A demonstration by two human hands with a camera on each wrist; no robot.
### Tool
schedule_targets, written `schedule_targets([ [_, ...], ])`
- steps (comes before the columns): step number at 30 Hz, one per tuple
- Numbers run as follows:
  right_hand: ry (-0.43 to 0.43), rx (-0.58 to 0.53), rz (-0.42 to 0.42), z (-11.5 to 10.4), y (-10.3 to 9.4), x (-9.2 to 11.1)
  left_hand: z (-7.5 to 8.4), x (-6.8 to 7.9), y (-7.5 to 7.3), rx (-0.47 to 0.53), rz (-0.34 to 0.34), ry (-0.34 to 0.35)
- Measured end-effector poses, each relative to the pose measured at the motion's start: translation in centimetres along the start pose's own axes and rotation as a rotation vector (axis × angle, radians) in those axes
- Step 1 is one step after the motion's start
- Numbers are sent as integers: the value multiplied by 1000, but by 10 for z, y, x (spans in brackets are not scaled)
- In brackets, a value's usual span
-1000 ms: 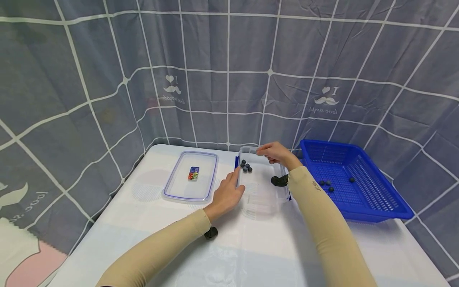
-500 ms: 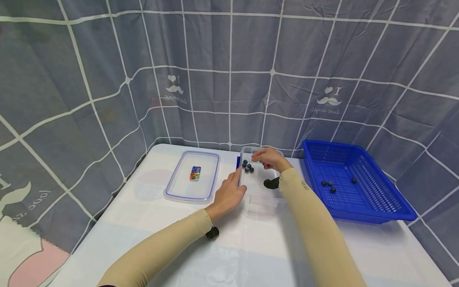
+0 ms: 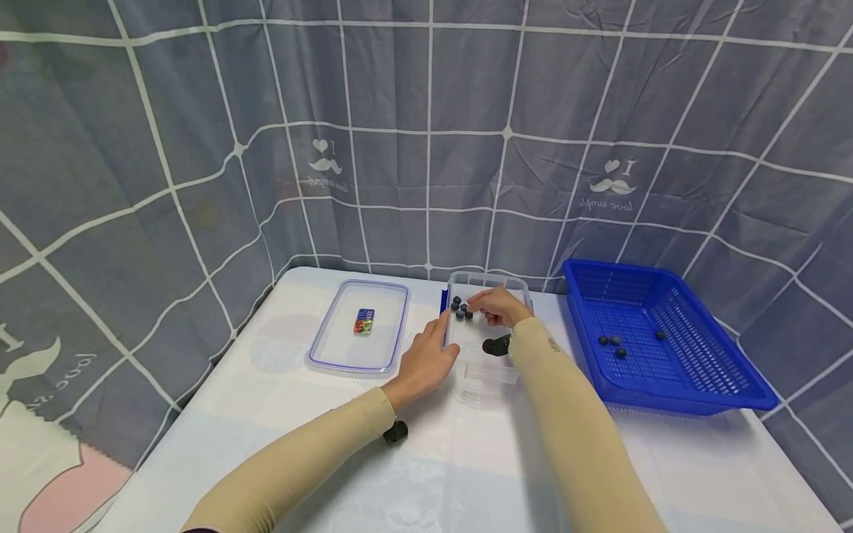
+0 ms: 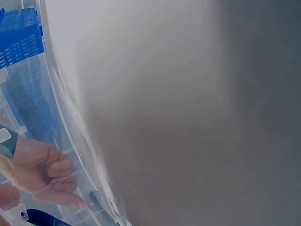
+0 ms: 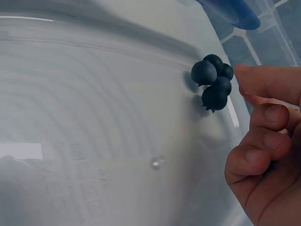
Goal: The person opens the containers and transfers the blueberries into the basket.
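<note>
A clear plastic food container (image 3: 492, 280) with blue side flaps stands at the table's far side. Several blueberries (image 5: 214, 97) cluster at its left end inside. My left hand (image 3: 423, 361) rests along the container's left side, fingers straight and thumb spread towards its front. Inside the container, my right hand (image 3: 498, 306) reaches to the berries. In the right wrist view its foremost fingertip (image 5: 244, 73) is right beside them, the other fingers curled in; no berry shows between the fingers. A blue basket (image 3: 666, 400) on the right holds several more blueberries (image 3: 616, 340).
Left of the container lies its clear lid (image 3: 333, 326) with a blue seal and a colourful label (image 3: 363, 321). A white cloth covers the table (image 3: 426, 459). Grey curtains (image 3: 466, 170) with white lines hang behind it and at both sides.
My right hand has moved left and slightly nearer within the container, up to the blueberries. My left hand keeps its place; the berries, lid and basket look unmoved.
</note>
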State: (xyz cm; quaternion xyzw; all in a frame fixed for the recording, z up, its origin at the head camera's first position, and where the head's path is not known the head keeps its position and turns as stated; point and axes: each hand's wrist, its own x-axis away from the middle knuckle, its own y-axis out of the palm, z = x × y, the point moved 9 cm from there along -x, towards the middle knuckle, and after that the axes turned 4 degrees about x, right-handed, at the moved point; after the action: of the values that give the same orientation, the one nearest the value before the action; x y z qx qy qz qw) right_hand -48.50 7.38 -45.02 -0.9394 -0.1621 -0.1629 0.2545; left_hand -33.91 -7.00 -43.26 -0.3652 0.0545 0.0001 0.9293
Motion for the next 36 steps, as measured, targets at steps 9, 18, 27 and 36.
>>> schedule_targets([
  [9, 53, -32, 17, 14, 0, -2, 2, 0, -1, -8, 6, 0],
  [18, 87, -23, 30, 23, 3, -5, 1, 0, 0, -24, 3, -8],
  [27, 74, -14, 38, 24, 5, -9, 1, 0, 0, -25, 2, -10],
  [36, 74, -2, 52, 22, 5, -6, 2, 0, -1, -21, 8, -4],
])
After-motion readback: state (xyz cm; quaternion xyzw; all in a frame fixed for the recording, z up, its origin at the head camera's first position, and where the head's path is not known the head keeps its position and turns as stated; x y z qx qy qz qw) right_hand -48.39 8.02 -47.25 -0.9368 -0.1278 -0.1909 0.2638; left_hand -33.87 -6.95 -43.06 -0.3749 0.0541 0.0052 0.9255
